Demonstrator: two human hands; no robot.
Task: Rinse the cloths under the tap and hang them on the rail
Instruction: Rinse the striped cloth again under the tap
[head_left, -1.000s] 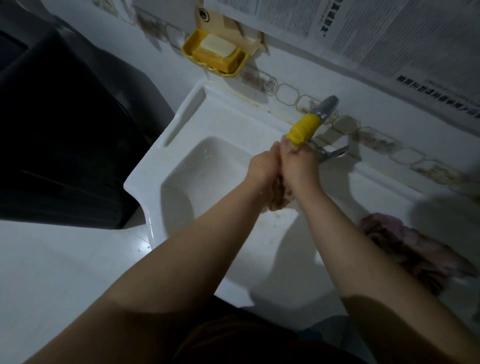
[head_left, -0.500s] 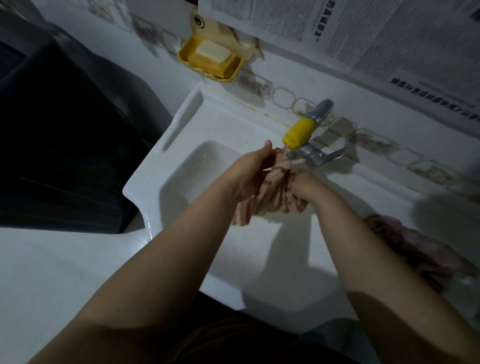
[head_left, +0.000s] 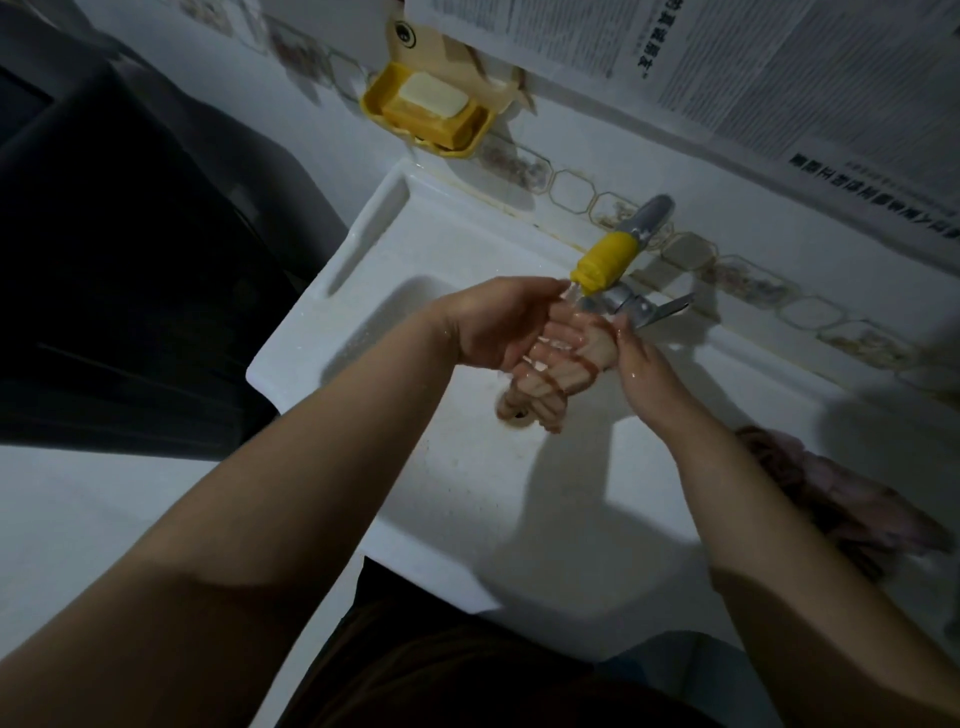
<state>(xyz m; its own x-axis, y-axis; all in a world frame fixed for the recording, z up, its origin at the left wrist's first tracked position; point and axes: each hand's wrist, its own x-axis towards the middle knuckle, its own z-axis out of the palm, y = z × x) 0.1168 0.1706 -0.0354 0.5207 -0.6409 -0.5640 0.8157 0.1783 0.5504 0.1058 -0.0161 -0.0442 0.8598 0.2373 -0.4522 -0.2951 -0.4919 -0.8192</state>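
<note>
Cloth (head_left: 561, 371), pale pink with darker red stripes and wet, hangs bunched over the white sink basin (head_left: 467, 499), just below the yellow spout of the wall tap (head_left: 605, 262). Both hands are together on it: the left hand (head_left: 491, 325) grips its upper left part with curled fingers, and the right hand (head_left: 636, 358) holds its right edge, fingers closed on the fabric. The lower end of the cloth dangles near the drain. A second, pinkish cloth (head_left: 831, 493) lies crumpled on the sink's right ledge, well apart from the hands. On the tiled wall above the sink's left corner, a yellow soap dish (head_left: 431, 117) carries a white bar of soap (head_left: 431, 96). Newspaper sheets (head_left: 727, 62) cover the wall above the tap.
</note>
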